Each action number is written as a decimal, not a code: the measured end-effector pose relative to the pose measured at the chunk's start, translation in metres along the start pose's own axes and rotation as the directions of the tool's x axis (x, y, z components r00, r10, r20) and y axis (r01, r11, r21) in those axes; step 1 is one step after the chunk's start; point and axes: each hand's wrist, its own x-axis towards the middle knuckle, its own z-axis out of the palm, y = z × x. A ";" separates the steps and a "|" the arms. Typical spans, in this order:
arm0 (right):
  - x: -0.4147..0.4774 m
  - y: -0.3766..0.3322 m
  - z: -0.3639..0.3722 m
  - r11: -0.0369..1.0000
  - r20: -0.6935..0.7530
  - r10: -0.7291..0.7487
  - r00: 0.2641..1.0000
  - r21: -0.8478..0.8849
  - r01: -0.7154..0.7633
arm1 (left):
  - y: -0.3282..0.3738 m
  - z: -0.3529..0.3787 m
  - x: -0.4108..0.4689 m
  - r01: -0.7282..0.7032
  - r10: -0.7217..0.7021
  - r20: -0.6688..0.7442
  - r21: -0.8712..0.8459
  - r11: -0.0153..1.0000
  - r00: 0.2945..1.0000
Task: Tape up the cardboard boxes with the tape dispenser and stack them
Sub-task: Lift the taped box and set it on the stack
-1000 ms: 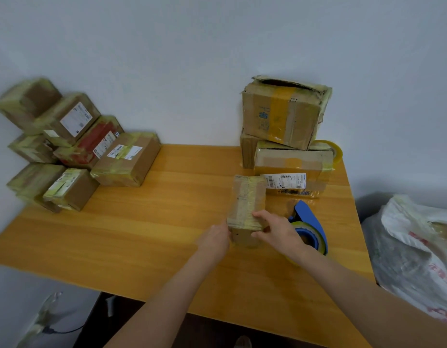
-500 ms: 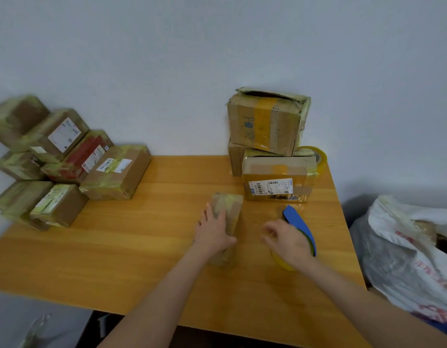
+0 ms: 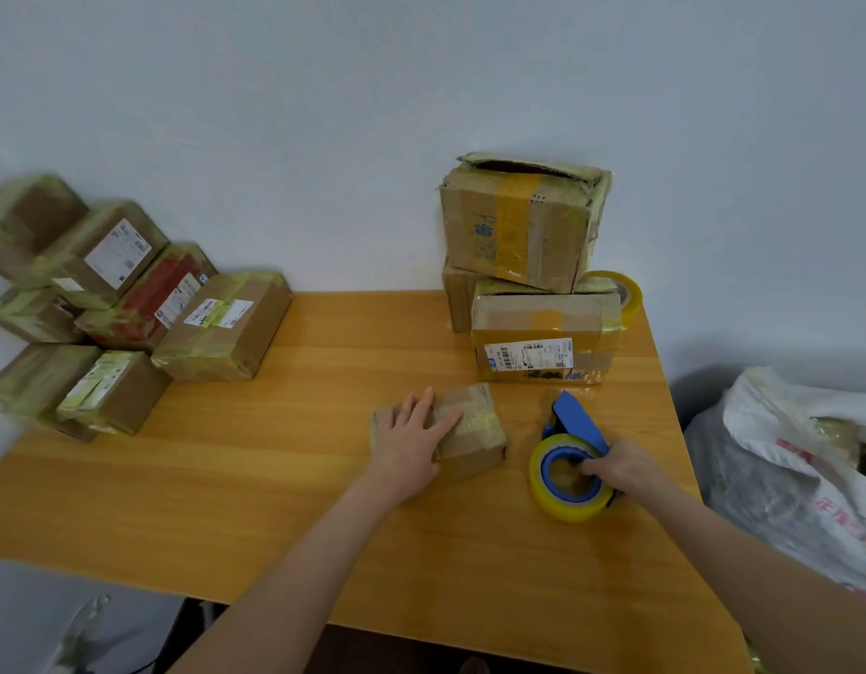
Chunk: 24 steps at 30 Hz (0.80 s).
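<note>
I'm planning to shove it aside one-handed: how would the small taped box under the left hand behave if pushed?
The small taped box probably slides easily, lying flat on the smooth table. Low and wide, it seems unlikely to tip. The left hand spans much of it, so likely light; its glossy tape may feel slippery.

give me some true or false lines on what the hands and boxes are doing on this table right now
1. The left hand lies flat on the small box. True.
2. The right hand is empty. False: it grips the tape dispenser.
3. The top box of the right-hand stack is sealed on top. False: a dark opening shows in its top.
4. A spare tape roll sits behind the labelled box, near the wall. True.
5. The small box is stacked on the left pile. False: it lies on the table.
</note>
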 end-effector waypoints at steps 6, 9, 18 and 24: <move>-0.005 -0.010 -0.007 0.975 0.060 -0.049 0.997 0.220 0.034 | -0.025 -0.002 -0.002 -0.102 0.106 -0.148 0.031 0.994 0.983; -0.013 -0.016 -0.013 0.936 0.108 -0.098 0.989 0.348 0.054 | -0.018 0.005 -0.005 0.050 -0.131 -0.360 -0.226 0.973 0.924; -0.019 -0.045 -0.027 0.771 0.029 -0.269 0.963 0.605 0.197 | 0.034 0.011 -0.005 0.143 -0.166 -0.135 -0.168 0.975 0.977; -0.027 -0.032 -0.045 0.751 0.088 -0.324 0.942 0.629 0.200 | -0.015 0.009 -0.009 -0.101 0.087 -0.068 -0.234 0.967 0.994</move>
